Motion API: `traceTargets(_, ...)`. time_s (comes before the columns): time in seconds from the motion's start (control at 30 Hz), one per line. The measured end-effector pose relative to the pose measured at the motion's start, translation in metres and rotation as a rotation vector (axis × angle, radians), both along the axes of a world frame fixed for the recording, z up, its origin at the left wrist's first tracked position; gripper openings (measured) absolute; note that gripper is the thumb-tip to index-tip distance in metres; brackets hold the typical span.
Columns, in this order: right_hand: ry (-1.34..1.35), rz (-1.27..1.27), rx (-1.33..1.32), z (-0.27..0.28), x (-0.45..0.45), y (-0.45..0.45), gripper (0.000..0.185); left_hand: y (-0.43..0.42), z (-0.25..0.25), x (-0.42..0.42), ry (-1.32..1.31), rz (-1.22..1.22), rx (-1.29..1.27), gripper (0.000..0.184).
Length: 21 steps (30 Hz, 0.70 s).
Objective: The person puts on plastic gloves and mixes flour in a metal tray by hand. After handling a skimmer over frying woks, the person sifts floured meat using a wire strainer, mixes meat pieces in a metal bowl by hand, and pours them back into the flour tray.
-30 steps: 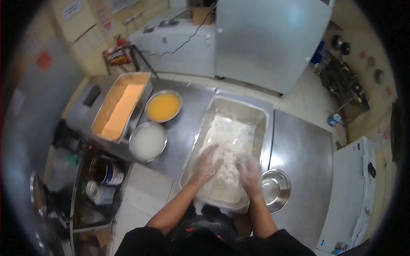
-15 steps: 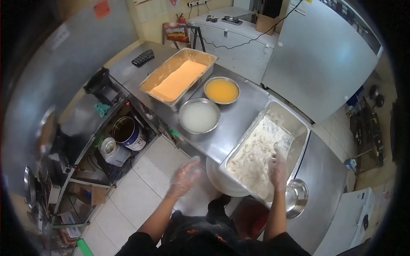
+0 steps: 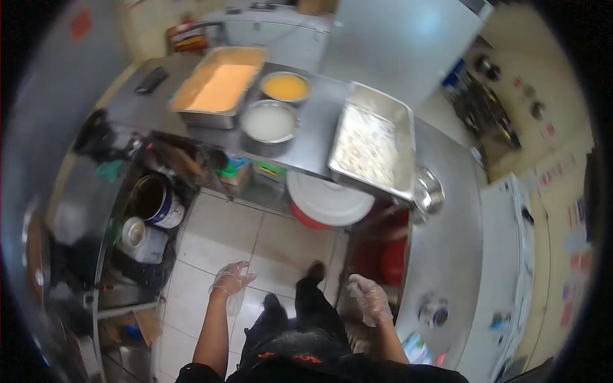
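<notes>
My left hand (image 3: pixel 232 279), in a clear plastic glove, hangs over the tiled floor with its fingers apart and nothing in them. My right hand (image 3: pixel 369 299) is also gloved, its fingers whitened and loosely bent. It is below the counter's edge, touching nothing that I can see. In front of me stands a deep steel pan (image 3: pixel 408 140) with white, floury pieces (image 3: pixel 367 150) in it, away from both hands. To its left are a bowl of cloudy whitish liquid (image 3: pixel 270 122), a bowl of yellow liquid (image 3: pixel 285 87) and a steel pan of orange powder (image 3: pixel 222 88).
An empty-looking steel bowl (image 3: pixel 429 190) sits by the floury pan. A white-lidded tub (image 3: pixel 329 201) stands under the counter. At left, a low shelf holds a large open can (image 3: pixel 167 207) and a plastic jar (image 3: pixel 143 242). A steel counter (image 3: pixel 447 255) runs along my right.
My right hand has come out of the floury pan and down towards my body. My left hand has lowered too. The view has swung, so the counter sits higher and further left.
</notes>
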State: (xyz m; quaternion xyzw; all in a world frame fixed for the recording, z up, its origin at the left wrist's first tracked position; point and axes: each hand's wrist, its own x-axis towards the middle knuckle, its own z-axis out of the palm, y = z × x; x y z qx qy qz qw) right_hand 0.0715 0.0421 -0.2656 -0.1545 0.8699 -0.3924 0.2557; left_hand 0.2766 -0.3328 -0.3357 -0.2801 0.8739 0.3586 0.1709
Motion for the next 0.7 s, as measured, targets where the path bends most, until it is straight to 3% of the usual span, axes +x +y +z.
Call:
traceTargets(0.1,0.021,-0.007,0.104,0.006,0.08,0.047,0.031,0.014,-0.015,-0.006,-0.031,-0.239,0.059,0.062)
traceTargets(0.2,-0.064,-0.112,0.15,0.032,0.147,0.086,0.035,0.016,-0.091,0.011,-0.069,-0.475,-0.039,0.063)
traceTargets(0.27,-0.037,-0.209,0.199,0.03,0.196,0.12,0.034,0.03,-0.085,0.023,-0.143,-0.445,-0.006,0.059)
traceTargets(0.33,-0.015,-0.298,0.241,0.02,0.245,0.156,0.034,0.02,-0.144,0.053,-0.134,-0.566,-0.011,0.056)
traceTargets(0.4,-0.177,-0.523,0.005,0.002,0.307,0.189,0.033,0.017,-0.167,0.085,-0.222,-0.763,-0.218,0.05)
traceTargets(0.43,-0.177,-0.585,-0.004,-0.011,0.34,0.203,0.033,-0.014,-0.229,0.12,-0.229,-0.666,-0.109,0.05)
traceTargets(0.47,-0.265,-0.673,-0.059,-0.027,0.374,0.218,0.031,-0.026,-0.259,0.148,-0.233,-0.566,-0.004,0.049)
traceTargets(0.53,-0.348,-0.816,-0.139,-0.045,0.449,0.237,0.03,-0.026,-0.238,0.196,-0.294,-0.4,-0.034,0.035)
traceTargets(0.6,-0.369,-0.974,-0.321,-0.053,0.522,0.254,0.027,0.008,-0.191,0.217,-0.509,-0.432,-0.338,0.047)
traceTargets(0.7,-0.375,-1.058,-0.351,-0.075,0.635,0.297,0.024,0.015,-0.214,0.26,-0.138,-0.819,-0.438,0.027)
